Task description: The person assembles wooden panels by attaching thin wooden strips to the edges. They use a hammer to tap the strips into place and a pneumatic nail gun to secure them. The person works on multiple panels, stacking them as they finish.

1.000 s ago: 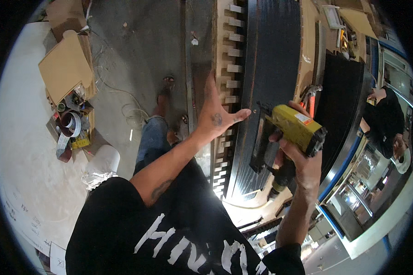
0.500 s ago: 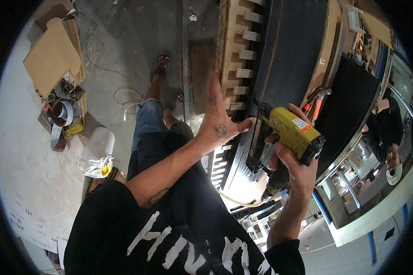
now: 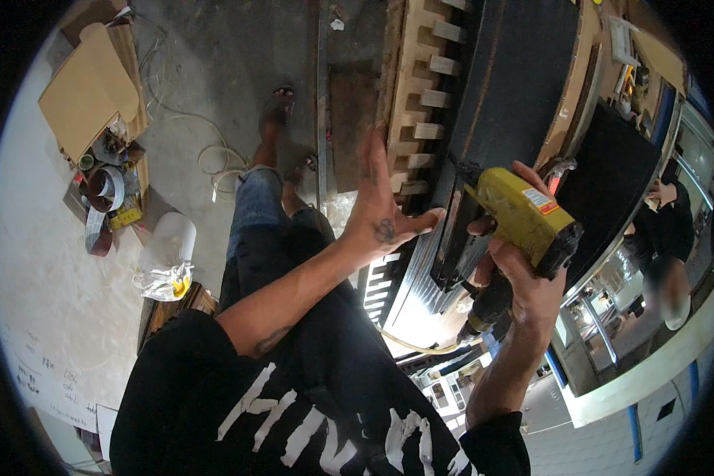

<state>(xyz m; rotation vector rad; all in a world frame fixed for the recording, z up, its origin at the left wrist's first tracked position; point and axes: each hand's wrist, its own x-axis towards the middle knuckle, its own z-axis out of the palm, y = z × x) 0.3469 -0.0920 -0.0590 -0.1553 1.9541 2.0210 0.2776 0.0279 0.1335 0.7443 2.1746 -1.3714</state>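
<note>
A yellow-and-black pneumatic nail gun (image 3: 523, 213) is gripped in my right hand (image 3: 527, 278), with fingers wrapped round its handle. Its nose points up and left, at the edge of a long black panel (image 3: 512, 75). From its handle end runs a pale air hose (image 3: 420, 347). My left hand (image 3: 377, 218) is open, fingers stretched along the edge of a wooden strip (image 3: 408, 59) and thumb out toward the nail gun. A row of short wooden blocks (image 3: 435, 98) lines the strip beside the panel. Whether the nose touches the panel I cannot tell.
A hammer (image 3: 559, 168) lies on the right of the workpiece. On the floor to the left are cardboard sheets (image 3: 91, 91), rolls of edging tape (image 3: 105, 190) and a coiled pale hose (image 3: 214, 159). Another person (image 3: 662, 226) is at the far right.
The nail gun and my right hand have shifted slightly right and tilted a little. My left hand stays in nearly the same place. The workpiece sits a bit farther right in view.
</note>
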